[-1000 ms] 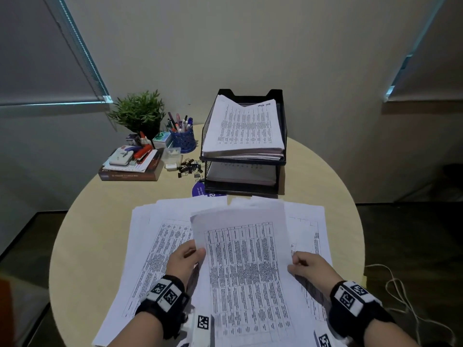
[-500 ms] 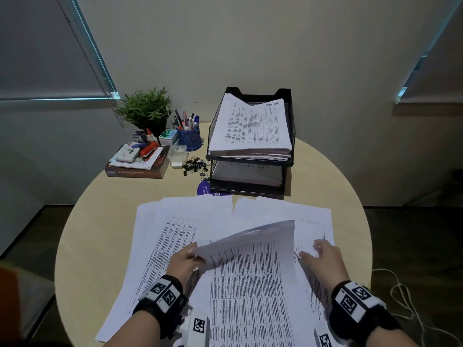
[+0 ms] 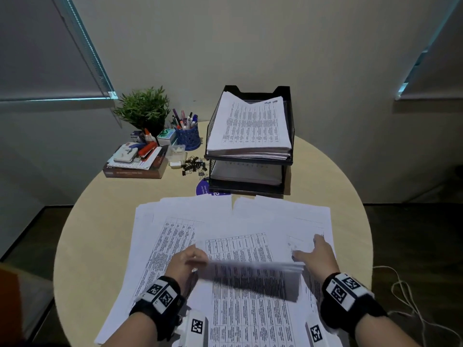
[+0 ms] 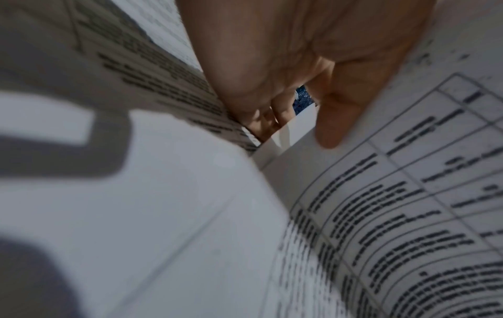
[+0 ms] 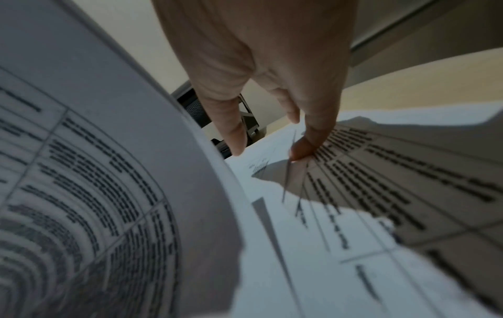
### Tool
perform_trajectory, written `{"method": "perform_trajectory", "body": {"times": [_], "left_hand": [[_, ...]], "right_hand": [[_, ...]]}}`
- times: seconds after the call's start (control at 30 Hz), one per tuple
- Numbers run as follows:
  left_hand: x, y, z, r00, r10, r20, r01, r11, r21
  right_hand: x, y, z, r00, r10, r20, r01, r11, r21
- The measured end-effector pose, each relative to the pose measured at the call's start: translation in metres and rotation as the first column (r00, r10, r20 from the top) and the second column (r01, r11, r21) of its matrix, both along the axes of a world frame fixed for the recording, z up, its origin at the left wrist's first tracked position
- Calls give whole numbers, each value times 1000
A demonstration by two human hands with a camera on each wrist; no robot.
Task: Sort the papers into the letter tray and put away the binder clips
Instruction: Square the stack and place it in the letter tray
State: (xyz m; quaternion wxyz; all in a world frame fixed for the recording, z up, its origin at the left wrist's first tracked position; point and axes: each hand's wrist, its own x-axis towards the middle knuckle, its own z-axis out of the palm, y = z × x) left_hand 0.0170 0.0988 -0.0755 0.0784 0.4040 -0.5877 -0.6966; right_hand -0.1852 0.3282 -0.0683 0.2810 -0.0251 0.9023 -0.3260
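Printed sheets (image 3: 175, 236) lie fanned across the near half of the round table (image 3: 105, 221). My left hand (image 3: 190, 260) (image 4: 286, 75) pinches the left edge of one sheet (image 3: 250, 269) (image 5: 108, 172), whose top has curled down toward me, blurred. To its right, my right hand (image 3: 315, 254) (image 5: 286, 64) lies with straight fingers on the spread papers, one fingertip (image 5: 304, 150) pressing a page. The black two-tier letter tray (image 3: 258, 89) stands at the back with paper stacks in both tiers. Loose black binder clips (image 3: 195, 165) lie left of it, beside a small clear box (image 3: 176, 152).
At the back left are a potted plant (image 3: 144, 108), a blue pen cup (image 3: 188, 137) and a book (image 3: 135, 171) piled with stationery. A purple round sticker (image 3: 201, 189) shows at the tray's foot. A white cable (image 3: 406, 291) lies on the floor at right.
The upright sheet held by both hands has curled forward and down. My right hand let go of it and moved out to the right onto the papers; the left keeps its hold.
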Motion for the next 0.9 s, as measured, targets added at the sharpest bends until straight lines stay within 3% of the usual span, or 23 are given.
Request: {"method": "perform_trajectory", "body": {"times": [0.1,0.2,0.27,0.4,0.5,0.57,0.63,0.67,0.77,0.9], "left_hand": [[-1,3,4,1000,8,-18,-7,998,62],[-6,2,9,998,-3,55,7,998,-69],[-10,3,11,997,38,67,-32,996,-80],[-10,13,17,997,63,42,-66,993,95],[-8,19,22,954,-108,280,102,994,35],[-8,22,25,847,-189,497,227,974,-16],[-9,21,22,823,-194,535,272,960,-71],[-9,21,21,845,-168,508,244,966,-87],[-7,21,30,922,-34,387,89,988,-125],[0,13,41,945,75,318,-42,993,-109]], "right_hand": [[-3,2,0,992,-77,103,96,977,-193],[-2,6,9,981,-108,163,152,946,-287],[0,6,15,982,-51,182,104,950,-294],[8,5,17,989,11,144,30,960,-279],[12,5,11,995,14,104,17,958,-286],[15,10,8,988,54,147,-4,946,-324],[12,15,5,983,44,176,22,935,-354],[9,18,5,992,43,121,-6,957,-289],[1,27,8,995,70,-75,-58,986,155],[9,26,15,987,135,-82,-104,947,305]]}}
